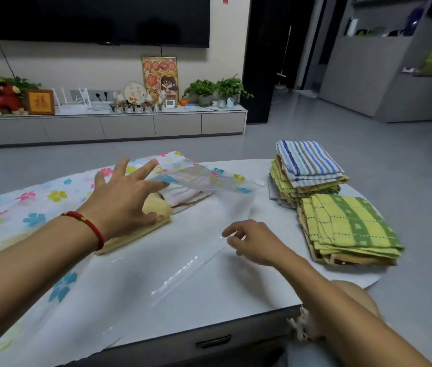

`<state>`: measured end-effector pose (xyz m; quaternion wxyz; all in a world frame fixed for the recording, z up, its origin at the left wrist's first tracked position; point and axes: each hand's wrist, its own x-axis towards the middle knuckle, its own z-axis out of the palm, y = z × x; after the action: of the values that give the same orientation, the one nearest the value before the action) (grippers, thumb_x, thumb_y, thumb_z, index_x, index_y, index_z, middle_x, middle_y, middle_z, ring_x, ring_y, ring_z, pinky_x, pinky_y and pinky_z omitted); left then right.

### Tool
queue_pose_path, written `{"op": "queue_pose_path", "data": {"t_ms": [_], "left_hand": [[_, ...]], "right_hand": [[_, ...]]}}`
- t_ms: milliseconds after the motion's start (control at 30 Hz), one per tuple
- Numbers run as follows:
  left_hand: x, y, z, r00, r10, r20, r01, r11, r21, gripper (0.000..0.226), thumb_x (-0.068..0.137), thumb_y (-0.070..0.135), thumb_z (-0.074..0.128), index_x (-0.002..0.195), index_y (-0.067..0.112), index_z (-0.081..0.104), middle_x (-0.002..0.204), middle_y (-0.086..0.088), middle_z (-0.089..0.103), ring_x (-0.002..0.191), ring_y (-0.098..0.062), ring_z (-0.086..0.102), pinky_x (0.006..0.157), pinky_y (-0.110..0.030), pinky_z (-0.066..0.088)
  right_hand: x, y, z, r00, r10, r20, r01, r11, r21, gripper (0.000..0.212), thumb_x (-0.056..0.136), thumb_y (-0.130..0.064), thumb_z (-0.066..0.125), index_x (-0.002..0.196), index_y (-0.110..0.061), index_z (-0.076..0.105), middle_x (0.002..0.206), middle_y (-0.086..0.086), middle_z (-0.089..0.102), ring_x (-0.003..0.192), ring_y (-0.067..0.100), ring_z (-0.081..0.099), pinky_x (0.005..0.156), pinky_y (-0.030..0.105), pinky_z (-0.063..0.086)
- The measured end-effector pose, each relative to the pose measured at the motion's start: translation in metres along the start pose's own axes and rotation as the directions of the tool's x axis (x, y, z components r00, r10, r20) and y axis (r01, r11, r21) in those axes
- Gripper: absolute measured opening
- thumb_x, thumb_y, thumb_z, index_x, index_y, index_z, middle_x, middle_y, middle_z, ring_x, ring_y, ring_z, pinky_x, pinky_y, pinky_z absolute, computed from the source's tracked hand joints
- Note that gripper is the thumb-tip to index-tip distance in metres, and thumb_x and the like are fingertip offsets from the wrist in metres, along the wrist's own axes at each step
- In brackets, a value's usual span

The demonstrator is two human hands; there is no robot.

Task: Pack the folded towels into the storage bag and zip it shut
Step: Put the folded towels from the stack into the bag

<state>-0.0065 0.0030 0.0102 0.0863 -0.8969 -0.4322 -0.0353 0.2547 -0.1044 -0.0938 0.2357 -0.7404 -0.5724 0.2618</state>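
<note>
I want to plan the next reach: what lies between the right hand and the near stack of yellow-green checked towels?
In the head view, only bare white tabletop separates the right hand from the yellow-green checked towel stack.

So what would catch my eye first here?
Probably the flowered bag spread over the table's left side, with the left hand lifting its clear flap above towels already inside. Next, two towel stacks on the right: one topped with blue stripes, one yellow-green nearer. The right hand hovers between, loosely curled.
</note>
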Motion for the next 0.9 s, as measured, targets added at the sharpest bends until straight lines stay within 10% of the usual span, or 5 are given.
{"op": "queue_pose_path", "data": {"t_ms": [233,367,633,767,900], "left_hand": [[0.018,0.032,0.016,1.0,0.002,-0.011,-0.003,0.998,-0.056,0.076,0.077,0.052,0.07,0.145,0.042,0.038,0.166,0.008,0.004,0.148,-0.039,0.004,0.109,-0.07,0.026],[0.012,0.031,0.021,0.998,0.036,-0.044,-0.035,0.999,0.016,0.064,0.08,0.056,0.066,0.139,0.041,0.047,0.166,0.006,0.004,0.149,-0.039,0.005,0.108,-0.07,0.027],[-0.016,0.017,0.044,0.995,0.064,-0.07,-0.049,0.977,0.21,0.058,0.053,0.032,0.085,0.108,0.03,0.067,0.155,-0.018,0.033,0.142,-0.05,0.018,0.092,-0.079,0.032],[-0.027,0.001,0.05,0.995,0.036,-0.095,-0.008,0.962,0.273,0.053,0.047,0.034,0.082,0.097,0.033,0.063,0.153,-0.021,0.031,0.144,-0.05,0.014,0.086,-0.077,0.031],[-0.038,-0.013,0.057,0.996,0.021,-0.082,0.009,0.938,0.346,0.041,0.047,0.037,0.075,0.085,0.035,0.061,0.156,-0.022,0.026,0.149,-0.047,0.0,0.085,-0.081,0.024]], "right_hand": [[-0.042,0.134,-0.126,0.766,0.233,-0.599,-0.512,0.784,-0.35,0.038,0.098,-0.021,0.051,0.134,-0.017,0.062,0.142,0.016,0.054,0.129,0.038,0.048,0.102,0.05,0.043],[-0.042,0.167,-0.148,0.667,0.617,-0.418,-0.739,0.622,-0.261,0.052,0.103,-0.044,0.031,0.153,-0.029,0.033,0.164,0.023,0.018,0.144,0.048,0.025,0.116,0.06,0.025],[-0.042,0.173,-0.175,0.663,0.546,-0.512,-0.646,0.763,-0.023,0.046,0.092,-0.007,0.055,0.126,-0.035,0.067,0.133,0.014,0.06,0.113,0.035,0.057,0.1,0.046,0.048],[-0.051,0.176,-0.199,0.774,0.606,-0.181,-0.47,0.743,0.477,0.054,0.087,-0.001,0.075,0.13,-0.034,0.067,0.118,0.009,0.068,0.089,0.026,0.07,0.066,0.033,0.058],[-0.054,0.173,-0.203,0.865,0.48,0.145,-0.435,0.574,0.694,0.053,0.094,0.0,0.065,0.136,-0.032,0.06,0.116,0.013,0.077,0.097,0.031,0.077,0.07,0.039,0.065]]}}
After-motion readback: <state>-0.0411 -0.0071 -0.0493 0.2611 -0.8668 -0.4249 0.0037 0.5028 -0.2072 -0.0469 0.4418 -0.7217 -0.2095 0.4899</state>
